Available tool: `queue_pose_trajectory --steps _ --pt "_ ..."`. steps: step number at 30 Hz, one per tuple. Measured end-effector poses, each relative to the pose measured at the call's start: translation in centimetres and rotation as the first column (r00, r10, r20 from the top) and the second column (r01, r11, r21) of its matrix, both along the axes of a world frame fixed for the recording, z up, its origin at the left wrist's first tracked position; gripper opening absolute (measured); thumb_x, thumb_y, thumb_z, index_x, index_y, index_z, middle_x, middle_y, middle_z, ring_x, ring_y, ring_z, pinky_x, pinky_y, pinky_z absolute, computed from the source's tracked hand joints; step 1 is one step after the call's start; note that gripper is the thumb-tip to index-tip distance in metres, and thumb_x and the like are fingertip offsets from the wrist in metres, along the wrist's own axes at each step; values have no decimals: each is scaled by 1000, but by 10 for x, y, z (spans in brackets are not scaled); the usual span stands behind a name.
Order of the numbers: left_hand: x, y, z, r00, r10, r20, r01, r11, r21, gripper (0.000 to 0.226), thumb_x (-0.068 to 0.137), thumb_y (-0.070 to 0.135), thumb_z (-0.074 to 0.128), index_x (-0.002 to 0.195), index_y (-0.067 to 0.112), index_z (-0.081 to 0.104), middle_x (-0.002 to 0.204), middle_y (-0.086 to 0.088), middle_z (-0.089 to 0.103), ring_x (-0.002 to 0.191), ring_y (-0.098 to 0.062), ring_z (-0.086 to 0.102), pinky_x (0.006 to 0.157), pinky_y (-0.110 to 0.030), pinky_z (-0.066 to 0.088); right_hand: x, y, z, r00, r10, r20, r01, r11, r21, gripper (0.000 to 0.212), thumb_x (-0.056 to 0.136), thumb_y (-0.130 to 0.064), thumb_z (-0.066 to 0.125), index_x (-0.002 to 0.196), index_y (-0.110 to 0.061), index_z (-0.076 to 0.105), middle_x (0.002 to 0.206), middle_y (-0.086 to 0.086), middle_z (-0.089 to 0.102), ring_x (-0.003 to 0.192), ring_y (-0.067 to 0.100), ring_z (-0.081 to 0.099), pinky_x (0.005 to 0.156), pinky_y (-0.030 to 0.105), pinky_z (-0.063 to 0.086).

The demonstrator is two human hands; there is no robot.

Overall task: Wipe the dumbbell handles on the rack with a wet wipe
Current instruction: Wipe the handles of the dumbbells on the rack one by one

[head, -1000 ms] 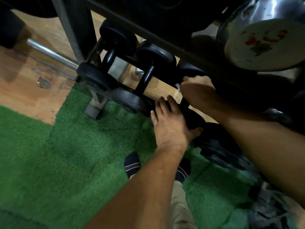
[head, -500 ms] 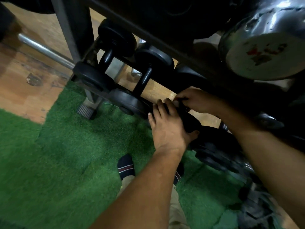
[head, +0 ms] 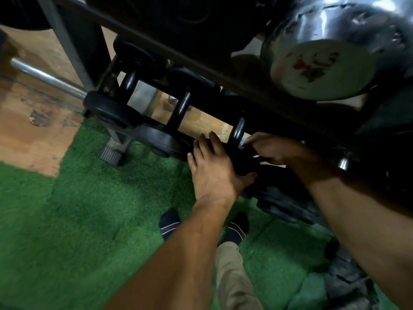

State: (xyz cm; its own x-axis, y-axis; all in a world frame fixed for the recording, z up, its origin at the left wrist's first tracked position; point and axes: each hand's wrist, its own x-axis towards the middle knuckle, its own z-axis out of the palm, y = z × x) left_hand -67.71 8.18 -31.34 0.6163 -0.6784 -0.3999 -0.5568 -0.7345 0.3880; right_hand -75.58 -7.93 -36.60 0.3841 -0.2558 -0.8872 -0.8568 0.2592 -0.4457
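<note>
Three black dumbbells lie side by side on the low tier of a dark rack (head: pixel 156 50). My left hand (head: pixel 214 168) rests flat over the near head of the third dumbbell (head: pixel 243 162), fingers straight, thumb hooked under it. My right hand (head: pixel 270 148) holds a white wet wipe (head: pixel 244 143) against the lower end of that dumbbell's handle (head: pixel 238 130); only a small edge of the wipe shows. The handles of the first dumbbell (head: pixel 129 82) and second dumbbell (head: pixel 182 106) are bare and glossy.
A large chrome dumbbell head (head: pixel 324 63) hangs on the tier above at the upper right. A steel bar (head: pixel 44 78) lies on the wooden floor at left. Green turf (head: pixel 89 209) covers the floor below, with my socked feet (head: pixel 169 222) on it. More black weights (head: pixel 288 204) sit at right.
My right hand has slid down the third dumbbell's handle from its far end to its near end. My left hand has stayed on the near head.
</note>
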Motion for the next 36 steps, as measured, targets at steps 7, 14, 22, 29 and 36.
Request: queue_pose_trajectory --steps 7,14,22,29,36 --pt "1 -1 1 1000 -14 2 14 1000 28 142 53 81 77 158 7 17 159 -22 27 150 -39 22 122 -57 22 0 -1 -8 996 -83 -40 82 996 -16 25 96 -4 54 80 -19 66 78 1 61 61 10 57 50 25 47" --pt "1 -2 3 999 -41 -4 42 997 65 143 56 83 75 159 5 13 160 -23 23 150 -40 19 121 -57 23 8 -11 -8 646 -754 124 713 653 256 22 95 11 48 105 -7 56 103 11 57 79 15 64 59 20 54" --pt "0 -3 3 1000 -23 3 23 996 83 145 54 84 74 159 6 12 161 -23 23 150 -39 20 122 -54 23 -13 -4 0 647 -728 226 706 684 184 22 103 -2 42 90 -16 53 95 0 62 99 14 60 109 35 47" --pt "0 -1 -1 1000 -25 18 24 997 74 145 53 85 75 159 7 12 160 -23 24 149 -40 22 122 -53 22 -43 13 41 558 -747 361 749 641 169 15 102 0 49 101 -10 60 142 24 53 135 31 51 115 40 40" --pt "3 -1 8 998 -40 -43 45 991 129 147 56 85 73 160 7 5 162 -21 18 151 -39 17 122 -55 21 -99 15 72 695 -580 424 633 774 21 54 101 -1 49 64 -28 78 69 -13 70 76 0 64 85 19 48"
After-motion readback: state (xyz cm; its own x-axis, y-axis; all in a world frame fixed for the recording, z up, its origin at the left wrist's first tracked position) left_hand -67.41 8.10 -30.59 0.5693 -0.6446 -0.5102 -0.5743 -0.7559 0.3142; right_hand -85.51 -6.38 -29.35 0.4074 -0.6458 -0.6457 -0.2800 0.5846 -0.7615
